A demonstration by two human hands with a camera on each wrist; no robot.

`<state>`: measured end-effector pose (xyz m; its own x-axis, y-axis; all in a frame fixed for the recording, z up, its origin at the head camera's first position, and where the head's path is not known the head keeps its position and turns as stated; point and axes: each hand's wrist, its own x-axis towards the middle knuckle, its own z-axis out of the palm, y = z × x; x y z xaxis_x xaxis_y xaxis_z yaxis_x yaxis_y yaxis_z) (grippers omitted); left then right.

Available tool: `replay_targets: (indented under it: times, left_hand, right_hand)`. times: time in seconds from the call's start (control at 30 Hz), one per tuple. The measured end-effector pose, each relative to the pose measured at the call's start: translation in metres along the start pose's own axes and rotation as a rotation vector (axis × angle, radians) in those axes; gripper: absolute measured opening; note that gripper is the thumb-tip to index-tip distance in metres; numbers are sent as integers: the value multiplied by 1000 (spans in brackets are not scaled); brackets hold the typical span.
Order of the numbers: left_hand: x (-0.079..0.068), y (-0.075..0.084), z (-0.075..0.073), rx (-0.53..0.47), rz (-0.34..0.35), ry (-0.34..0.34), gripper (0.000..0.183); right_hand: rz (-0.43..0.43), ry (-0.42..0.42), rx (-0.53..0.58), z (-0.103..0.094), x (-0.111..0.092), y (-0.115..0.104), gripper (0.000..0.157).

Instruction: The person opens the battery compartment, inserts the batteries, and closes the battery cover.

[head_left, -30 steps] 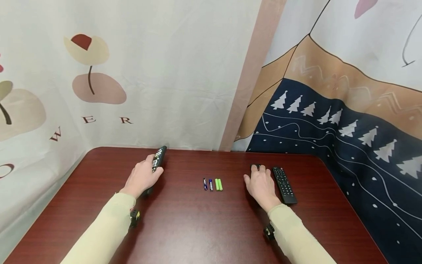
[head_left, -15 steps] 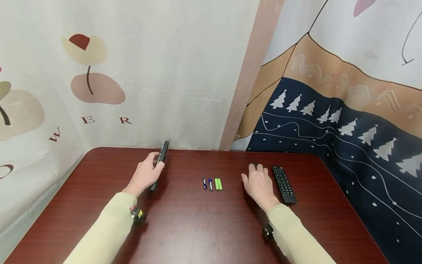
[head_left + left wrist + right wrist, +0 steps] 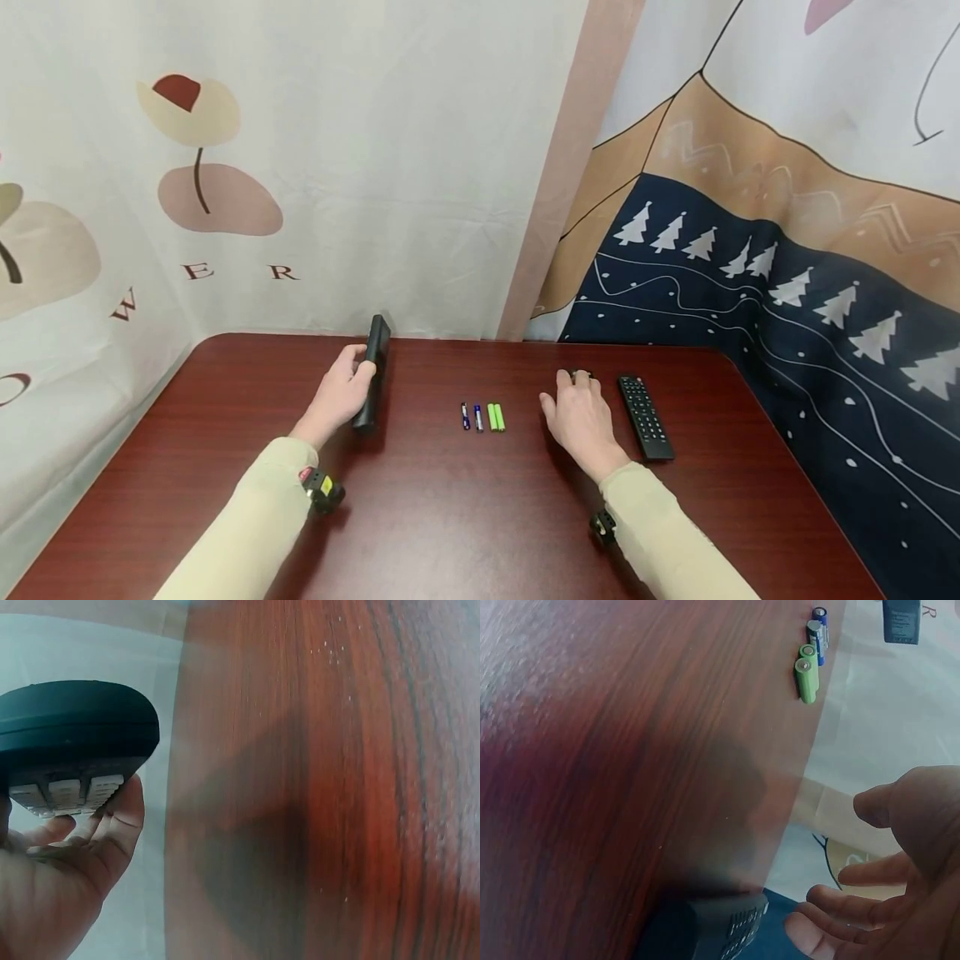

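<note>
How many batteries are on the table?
4, in a row, left to right in the head view: blue battery, second blue battery, green battery, second green battery. Any under the right hand would be hidden.

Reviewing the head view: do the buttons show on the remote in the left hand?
No: in that view the remote in the left hand shows only smooth dark casing.
</note>
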<state>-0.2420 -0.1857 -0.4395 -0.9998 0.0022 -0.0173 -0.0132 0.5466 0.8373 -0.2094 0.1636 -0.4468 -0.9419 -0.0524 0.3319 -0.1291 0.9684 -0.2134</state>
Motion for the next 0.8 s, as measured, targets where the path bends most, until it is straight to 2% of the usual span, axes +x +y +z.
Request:
replay_targets:
  times: [0.3,0.47,0.8]
  left_hand:
    - [-3,4,11,-181,0,-13,45]
    - [-2,8,18,-298,4,-25,44]
    - [-4,17,34,-435,-8,-15,40]
  right_hand:
    - [-12,-13,8,2,-1,-9,44]
    - [-12,-50,7,2,-2,-13,45]
    - [-19,-63,41,0,-4,-20,46]
